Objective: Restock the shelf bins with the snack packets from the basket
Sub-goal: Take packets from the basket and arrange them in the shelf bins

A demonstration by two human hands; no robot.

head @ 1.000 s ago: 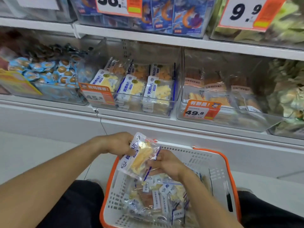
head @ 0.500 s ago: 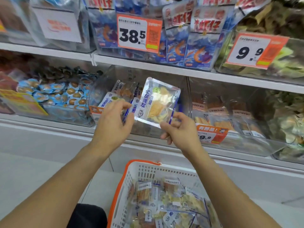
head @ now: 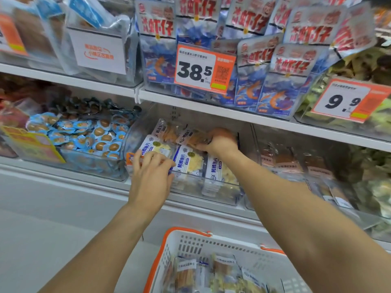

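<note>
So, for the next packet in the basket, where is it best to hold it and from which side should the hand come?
Probably from above, pinching a top edge. The packets are flat pouches packed close together inside the white basket, whose walls block a sideways reach; only their upper edges and faces are exposed. Both the left hand and the right hand are at the shelf bin now.

We reach into the clear bin (head: pixel 186 193) through its open top, under the upper shelf (head: pixel 211 106); that shelf edge roofs the gap, and the 38.5 price tag (head: pixel 203 68) hangs just above it; our right hand (head: pixel 220 142) fills the back right of the bin, our left hand (head: pixel 150 172) covers the front left wall; stacked packets (head: pixel 188 161) crowd the floor between; the basket (head: pixel 194 242) below stands open-topped, between our forearms.
</note>
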